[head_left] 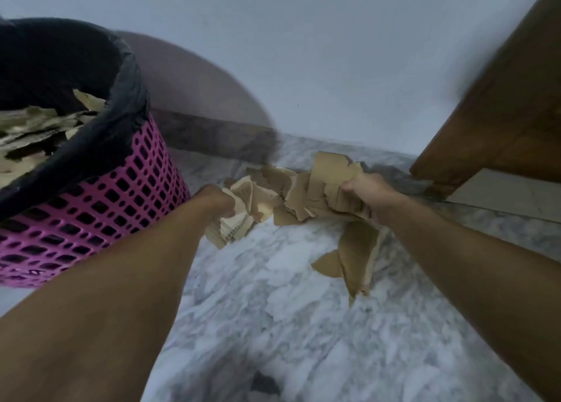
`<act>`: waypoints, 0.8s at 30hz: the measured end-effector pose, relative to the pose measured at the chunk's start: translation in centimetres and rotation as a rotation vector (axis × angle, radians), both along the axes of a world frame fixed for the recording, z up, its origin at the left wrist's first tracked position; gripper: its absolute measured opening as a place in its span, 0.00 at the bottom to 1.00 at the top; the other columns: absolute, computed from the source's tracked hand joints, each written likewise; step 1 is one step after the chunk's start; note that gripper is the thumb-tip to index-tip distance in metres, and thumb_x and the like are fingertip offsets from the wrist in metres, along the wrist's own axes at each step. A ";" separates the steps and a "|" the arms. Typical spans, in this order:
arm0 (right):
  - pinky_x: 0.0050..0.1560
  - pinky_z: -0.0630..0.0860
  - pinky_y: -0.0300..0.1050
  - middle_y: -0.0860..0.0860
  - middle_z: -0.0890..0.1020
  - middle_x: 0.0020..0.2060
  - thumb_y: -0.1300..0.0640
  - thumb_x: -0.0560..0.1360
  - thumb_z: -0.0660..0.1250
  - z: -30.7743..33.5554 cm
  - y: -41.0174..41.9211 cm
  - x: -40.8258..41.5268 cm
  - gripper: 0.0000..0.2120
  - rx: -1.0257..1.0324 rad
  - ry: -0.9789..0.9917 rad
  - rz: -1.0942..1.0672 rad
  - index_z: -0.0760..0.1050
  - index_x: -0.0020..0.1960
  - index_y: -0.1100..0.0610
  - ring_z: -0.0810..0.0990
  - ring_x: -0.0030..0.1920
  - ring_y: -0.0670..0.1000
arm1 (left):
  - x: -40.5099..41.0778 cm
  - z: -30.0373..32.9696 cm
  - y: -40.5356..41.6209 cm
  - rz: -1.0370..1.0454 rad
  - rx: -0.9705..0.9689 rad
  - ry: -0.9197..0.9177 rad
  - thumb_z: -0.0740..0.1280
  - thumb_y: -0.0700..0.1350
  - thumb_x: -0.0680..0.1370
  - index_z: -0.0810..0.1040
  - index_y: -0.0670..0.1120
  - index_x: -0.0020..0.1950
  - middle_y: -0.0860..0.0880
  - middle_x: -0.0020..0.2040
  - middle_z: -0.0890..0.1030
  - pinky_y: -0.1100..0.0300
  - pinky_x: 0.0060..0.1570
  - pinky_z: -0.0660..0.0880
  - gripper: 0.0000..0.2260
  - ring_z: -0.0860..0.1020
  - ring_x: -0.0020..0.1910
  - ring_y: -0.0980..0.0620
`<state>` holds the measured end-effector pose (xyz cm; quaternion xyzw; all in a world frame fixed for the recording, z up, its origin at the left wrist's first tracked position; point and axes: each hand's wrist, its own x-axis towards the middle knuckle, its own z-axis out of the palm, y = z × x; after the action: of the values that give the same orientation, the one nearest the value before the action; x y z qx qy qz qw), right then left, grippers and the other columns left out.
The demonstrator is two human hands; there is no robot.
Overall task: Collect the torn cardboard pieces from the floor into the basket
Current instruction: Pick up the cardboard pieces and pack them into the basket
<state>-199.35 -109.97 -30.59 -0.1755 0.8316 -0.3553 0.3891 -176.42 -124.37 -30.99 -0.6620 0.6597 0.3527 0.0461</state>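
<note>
Nearest to us, the marble floor [273, 325] lies bare between our two forearms, which reach away from us toward the far wall. A little farther, a few torn pieces hang below our right hand [368, 193] and trail toward the floor; we cannot tell whether their tips touch it. Farther on, our left hand [217, 199] is closed in a fist on a crumpled wad at the left end of the cardboard pieces [291, 195], and our right hand is closed on a stack of torn sheets at the right end. Each grip is clenched tight on card, with no open gap showing.

We judge that we hold the bunch at both ends so that loose scraps stay pinched between the hands and do not drop. The bundle's long axis runs left to right, roughly parallel to the far skirting, with ragged edges pointing up and away.

To the left stands the pink basket [127, 195], lined with a black bag and already holding cardboard. It sits just beside our left hand, so the carry looks short. Far right, a wooden furniture leg [485, 128] slants down to the floor.
</note>
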 end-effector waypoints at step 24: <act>0.37 0.82 0.43 0.55 0.83 0.45 0.66 0.66 0.78 -2.8 -4.4 3.3 0.12 0.050 -0.108 0.201 0.78 0.44 0.56 0.82 0.43 0.53 | -1.3 -2.5 -0.8 0.083 -0.014 0.368 0.76 0.34 0.68 0.66 0.48 0.62 0.48 0.56 0.70 0.46 0.52 0.80 0.29 0.73 0.56 0.45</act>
<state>-196.06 -114.34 -33.44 -0.2289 0.7962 -0.3026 0.4712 -177.73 -125.14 -33.47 -0.6132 0.6316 0.4648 -0.0945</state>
